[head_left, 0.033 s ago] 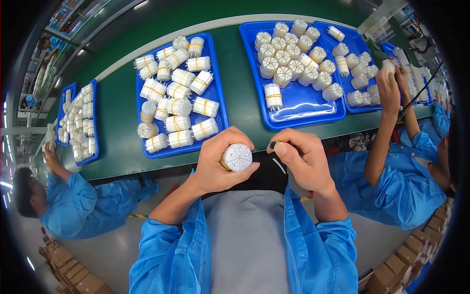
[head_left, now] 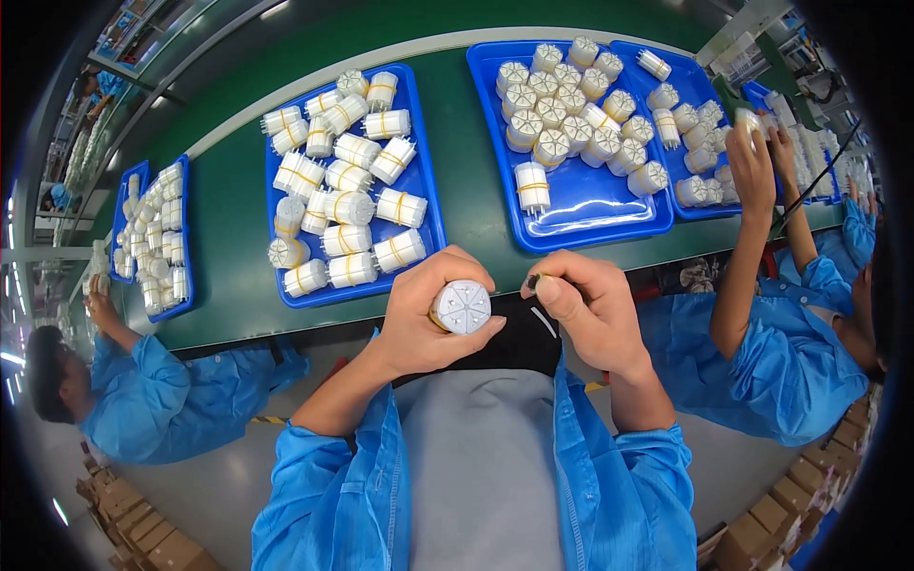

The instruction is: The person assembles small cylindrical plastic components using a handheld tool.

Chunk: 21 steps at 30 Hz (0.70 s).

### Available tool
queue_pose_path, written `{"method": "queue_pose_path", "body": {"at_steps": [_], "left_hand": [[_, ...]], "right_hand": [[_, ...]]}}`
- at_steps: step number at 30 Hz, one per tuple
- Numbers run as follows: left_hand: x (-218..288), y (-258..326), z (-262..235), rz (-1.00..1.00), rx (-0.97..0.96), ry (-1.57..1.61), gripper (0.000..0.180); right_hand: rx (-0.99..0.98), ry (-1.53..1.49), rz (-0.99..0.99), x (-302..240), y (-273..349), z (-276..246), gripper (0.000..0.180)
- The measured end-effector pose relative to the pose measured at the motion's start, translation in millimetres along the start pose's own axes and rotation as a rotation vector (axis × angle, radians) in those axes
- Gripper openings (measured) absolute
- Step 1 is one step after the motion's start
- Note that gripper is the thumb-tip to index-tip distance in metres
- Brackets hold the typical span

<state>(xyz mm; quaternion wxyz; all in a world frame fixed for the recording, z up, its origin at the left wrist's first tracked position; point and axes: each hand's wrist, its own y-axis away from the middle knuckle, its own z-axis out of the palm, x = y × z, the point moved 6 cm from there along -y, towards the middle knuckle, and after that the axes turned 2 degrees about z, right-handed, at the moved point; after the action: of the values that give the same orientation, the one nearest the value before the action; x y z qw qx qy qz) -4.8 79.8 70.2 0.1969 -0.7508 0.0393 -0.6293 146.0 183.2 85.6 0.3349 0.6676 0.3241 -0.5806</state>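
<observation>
My left hand (head_left: 419,322) grips a white ribbed cylinder (head_left: 461,306) with a star-patterned end face turned up at me. My right hand (head_left: 588,319) is just right of it, thumb and forefinger pinched on a small dark tool (head_left: 536,282) whose tip points at the cylinder. Both hands hover over my lap, at the near edge of the green belt (head_left: 228,224). Ahead of my left hand is a blue tray (head_left: 426,214) of white cylinders lying on their sides, each with yellow bands. Ahead of my right hand, another blue tray (head_left: 590,214) holds several cylinders standing upright.
A third blue tray (head_left: 709,71) lies far right and a fourth (head_left: 188,243) far left, both with white parts. A person in blue (head_left: 143,404) sits at my left. Another person (head_left: 790,357) at my right lifts a white part (head_left: 747,119). Cardboard boxes (head_left: 762,533) stand on the floor.
</observation>
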Motion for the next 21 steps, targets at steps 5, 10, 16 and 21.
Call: {"method": "queue_pose_path", "body": {"at_steps": [5,10,16,21], "left_hand": [[-22,16,-14,-0.17,0.067,0.059,0.049],[-22,6,-57,-0.125,0.128,-0.603,0.045],[1,-12,-82,0.021,0.173,-0.922,0.046],[-21,-55,-80,0.071,0.035,-1.059,0.038]], "right_hand": [[0.165,-0.015,-0.02,28,-4,-6,0.016],[0.327,0.112,0.139,52,1,-30,0.017],[0.447,0.459,0.07,64,-24,-37,0.024],[0.553,0.754,0.051,48,-37,-36,0.035]]}}
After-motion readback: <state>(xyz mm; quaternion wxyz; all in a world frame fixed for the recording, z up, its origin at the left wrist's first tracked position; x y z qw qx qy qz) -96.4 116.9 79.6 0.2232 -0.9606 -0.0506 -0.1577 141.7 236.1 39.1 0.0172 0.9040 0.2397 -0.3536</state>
